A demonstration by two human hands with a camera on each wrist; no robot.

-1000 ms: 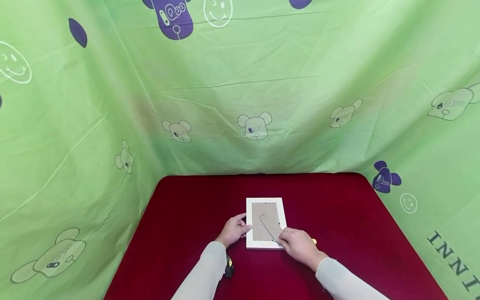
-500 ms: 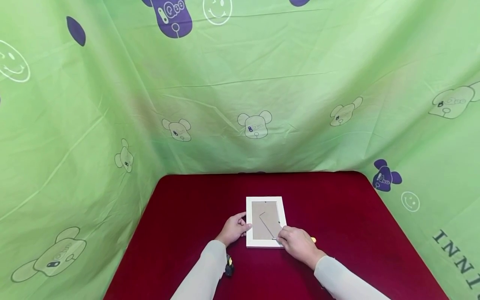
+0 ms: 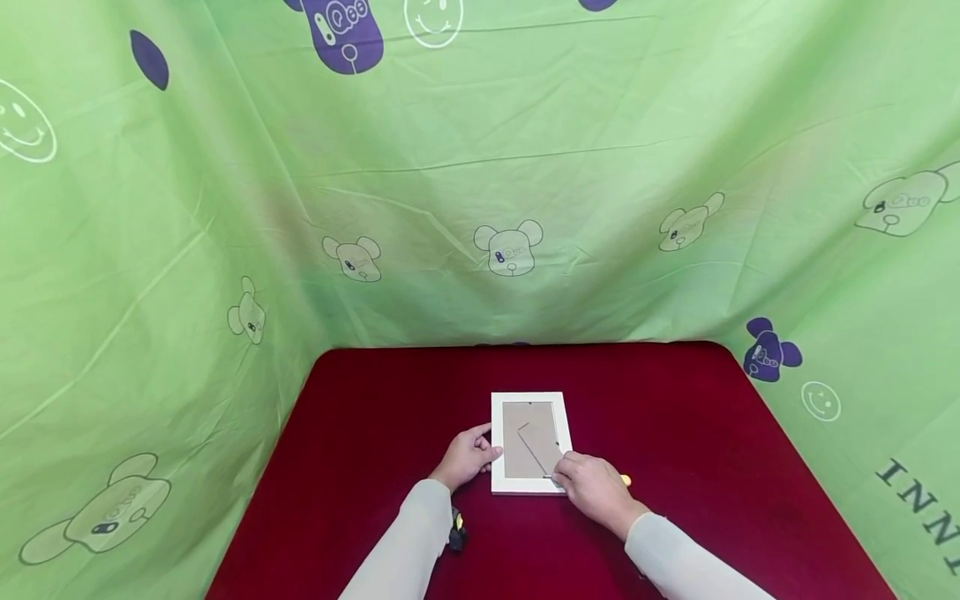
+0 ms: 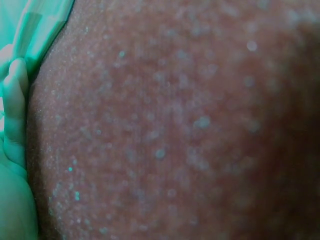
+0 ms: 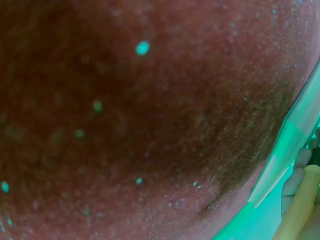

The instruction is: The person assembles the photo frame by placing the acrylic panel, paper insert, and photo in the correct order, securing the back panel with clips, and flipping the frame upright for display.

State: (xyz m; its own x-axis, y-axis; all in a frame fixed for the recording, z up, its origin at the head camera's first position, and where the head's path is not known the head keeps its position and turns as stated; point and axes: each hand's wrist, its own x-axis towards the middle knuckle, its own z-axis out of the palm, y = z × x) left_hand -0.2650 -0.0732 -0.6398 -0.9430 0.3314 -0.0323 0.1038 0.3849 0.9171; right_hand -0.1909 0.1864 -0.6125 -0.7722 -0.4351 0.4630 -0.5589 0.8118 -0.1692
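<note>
A white picture frame (image 3: 530, 485) lies back side up on the red table, its brown backing board (image 3: 517, 458) showing, with an L-shaped line across the board. Small dark tabs sit along the board's edge. My left hand (image 3: 467, 457) holds the frame's left side, thumb on top and fingers along the outer edge. My right hand (image 3: 596, 490) is at the lower right corner and grips a slim tool that looks like a screwdriver, with a yellow handle (image 5: 302, 202) and a black part near the fingers. The tool's tip is mostly hidden by the fingers.
The red cloth-covered table (image 3: 405, 400) reaches to a green printed curtain (image 3: 450, 317) at the back and sides. A small black object (image 3: 456, 533) with a yellow mark is beside my left sleeve. Both wrist views show mostly blurred red cloth.
Both hands keep their places on the frame. The right hand and the tool shift only very slightly at the lower right corner, and the whole view drifts a little.
</note>
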